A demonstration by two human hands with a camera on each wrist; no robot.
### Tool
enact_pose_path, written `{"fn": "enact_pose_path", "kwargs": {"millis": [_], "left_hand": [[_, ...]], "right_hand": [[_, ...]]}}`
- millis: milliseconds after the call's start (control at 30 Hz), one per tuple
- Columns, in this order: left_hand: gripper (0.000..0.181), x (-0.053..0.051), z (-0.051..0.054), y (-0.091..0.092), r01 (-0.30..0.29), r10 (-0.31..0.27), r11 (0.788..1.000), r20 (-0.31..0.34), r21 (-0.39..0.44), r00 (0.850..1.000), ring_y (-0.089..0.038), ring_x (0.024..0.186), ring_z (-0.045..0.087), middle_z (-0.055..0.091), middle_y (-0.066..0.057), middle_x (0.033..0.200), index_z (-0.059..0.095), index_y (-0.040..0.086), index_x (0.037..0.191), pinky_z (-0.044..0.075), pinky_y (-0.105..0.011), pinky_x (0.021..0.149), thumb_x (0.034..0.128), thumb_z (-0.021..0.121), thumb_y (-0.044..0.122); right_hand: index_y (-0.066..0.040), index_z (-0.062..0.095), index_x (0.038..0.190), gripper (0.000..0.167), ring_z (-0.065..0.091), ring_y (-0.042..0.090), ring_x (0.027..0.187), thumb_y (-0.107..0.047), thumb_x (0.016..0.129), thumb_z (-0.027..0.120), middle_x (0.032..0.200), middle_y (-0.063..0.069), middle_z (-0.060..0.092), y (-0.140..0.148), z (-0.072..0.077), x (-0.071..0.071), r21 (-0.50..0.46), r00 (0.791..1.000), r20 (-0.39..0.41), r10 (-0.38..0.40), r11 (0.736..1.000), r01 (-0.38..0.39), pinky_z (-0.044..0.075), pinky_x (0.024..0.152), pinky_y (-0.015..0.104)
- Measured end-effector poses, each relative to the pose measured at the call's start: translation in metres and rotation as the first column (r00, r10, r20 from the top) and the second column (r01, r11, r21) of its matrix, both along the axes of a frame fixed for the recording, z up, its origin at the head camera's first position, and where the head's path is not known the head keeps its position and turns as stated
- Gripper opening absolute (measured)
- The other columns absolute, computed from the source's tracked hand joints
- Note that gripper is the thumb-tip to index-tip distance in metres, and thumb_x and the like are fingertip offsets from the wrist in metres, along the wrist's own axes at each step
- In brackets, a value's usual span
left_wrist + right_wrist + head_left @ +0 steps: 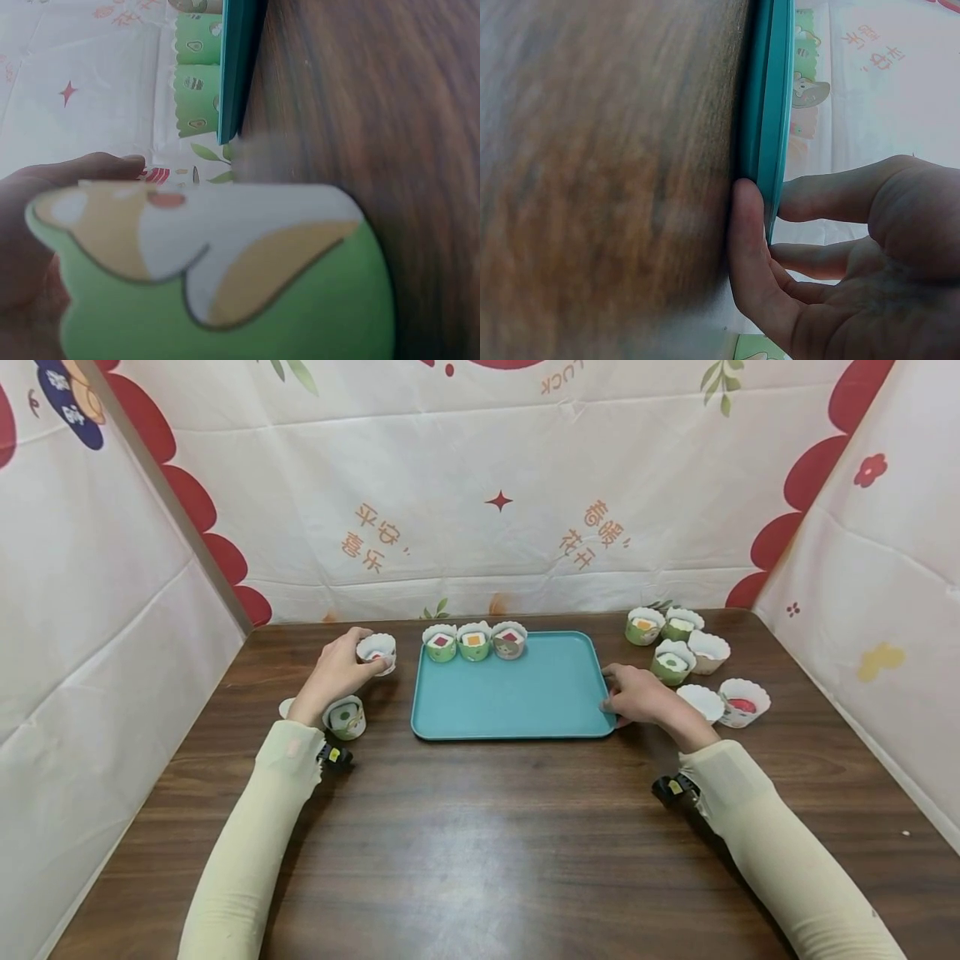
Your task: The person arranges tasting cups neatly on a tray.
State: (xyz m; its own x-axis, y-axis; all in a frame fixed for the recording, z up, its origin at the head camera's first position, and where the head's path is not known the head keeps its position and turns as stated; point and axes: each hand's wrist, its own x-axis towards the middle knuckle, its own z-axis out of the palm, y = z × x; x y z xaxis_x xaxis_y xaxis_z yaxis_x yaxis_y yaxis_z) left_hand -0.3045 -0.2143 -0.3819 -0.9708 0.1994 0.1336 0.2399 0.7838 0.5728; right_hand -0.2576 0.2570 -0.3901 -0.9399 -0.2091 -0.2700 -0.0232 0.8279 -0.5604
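Note:
My left hand (337, 668) grips a white paper baking cup (377, 652) with something red inside, just left of the blue-green tray (510, 697). A green baking cup (346, 717) stands by the left wrist; its printed side fills the front of the left wrist view and hides part of that hand. At the tray's right edge, my right hand (637, 693) pinches the rim, its fingers (746, 225) on both sides of it. Along the tray's back left stand a green cup (440, 644), another green cup (474, 642) and a patterned cup (510, 642), each with a square-topped filling.
Several more cups stand at the right, among them a green cup (671, 662), a white cup (708, 652) and one with a red filling (742, 703). Another white cup (286, 707) is partly hidden behind the left wrist. A printed cloth (480, 527) rises behind the wooden table (480, 860).

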Motion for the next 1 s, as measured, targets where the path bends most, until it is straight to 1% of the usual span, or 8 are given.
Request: {"fn": "enact_pose_path", "kwargs": {"millis": [233,367,533,767,1000], "left_hand": [[0.063,-0.001,0.001,0.007,0.002,-0.002,1.000,-0.028,0.016,1.000,-0.029,0.094,0.063,0.066,-0.016,0.119,0.051,0.006,0.146,0.050,-0.036,0.077,0.0968,0.070,0.040],[0.062,0.001,0.003,0.011,0.001,0.000,1.000,-0.035,0.025,0.999,-0.029,0.092,0.062,0.066,-0.016,0.117,0.052,0.006,0.146,0.050,-0.037,0.077,0.0972,0.069,0.041],[0.063,0.003,0.003,0.018,0.003,-0.002,1.000,-0.026,0.031,1.000,-0.029,0.092,0.063,0.067,-0.016,0.116,0.052,0.007,0.146,0.052,-0.039,0.077,0.0973,0.069,0.043],[0.063,0.005,0.003,0.026,0.002,-0.001,0.999,-0.028,0.047,1.000,-0.027,0.090,0.064,0.067,-0.013,0.112,0.053,0.008,0.145,0.052,-0.038,0.076,0.0961,0.071,0.043],[0.066,0.004,0.003,0.036,0.018,-0.017,1.000,-0.025,0.021,1.000,-0.027,0.088,0.060,0.066,-0.013,0.109,0.051,0.007,0.148,0.051,-0.039,0.076,0.0966,0.069,0.045]], "right_hand": [[0.015,0.028,0.154,0.068,0.071,0.028,0.083,-0.005,0.098,0.061,0.110,0.031,0.060,0.000,0.002,0.001,-0.003,1.000,-0.002,-0.005,1.000,0.005,0.066,0.065,0.034],[0.014,0.029,0.154,0.068,0.070,0.027,0.083,-0.005,0.098,0.061,0.110,0.030,0.060,0.000,0.001,0.000,0.002,1.000,-0.004,-0.008,1.000,0.008,0.066,0.065,0.033],[0.014,0.029,0.154,0.068,0.070,0.025,0.080,-0.006,0.097,0.062,0.109,0.030,0.060,0.002,0.001,0.000,0.007,1.000,-0.006,-0.006,1.000,0.006,0.066,0.065,0.033],[0.014,0.030,0.154,0.067,0.070,0.025,0.079,-0.005,0.097,0.062,0.107,0.029,0.060,0.001,0.001,0.000,0.014,1.000,-0.012,-0.003,1.000,0.003,0.066,0.064,0.032],[0.014,0.031,0.154,0.067,0.070,0.024,0.080,-0.005,0.097,0.062,0.106,0.027,0.061,0.001,0.001,0.000,0.012,1.000,-0.007,-0.005,1.000,0.005,0.066,0.065,0.032]]}}
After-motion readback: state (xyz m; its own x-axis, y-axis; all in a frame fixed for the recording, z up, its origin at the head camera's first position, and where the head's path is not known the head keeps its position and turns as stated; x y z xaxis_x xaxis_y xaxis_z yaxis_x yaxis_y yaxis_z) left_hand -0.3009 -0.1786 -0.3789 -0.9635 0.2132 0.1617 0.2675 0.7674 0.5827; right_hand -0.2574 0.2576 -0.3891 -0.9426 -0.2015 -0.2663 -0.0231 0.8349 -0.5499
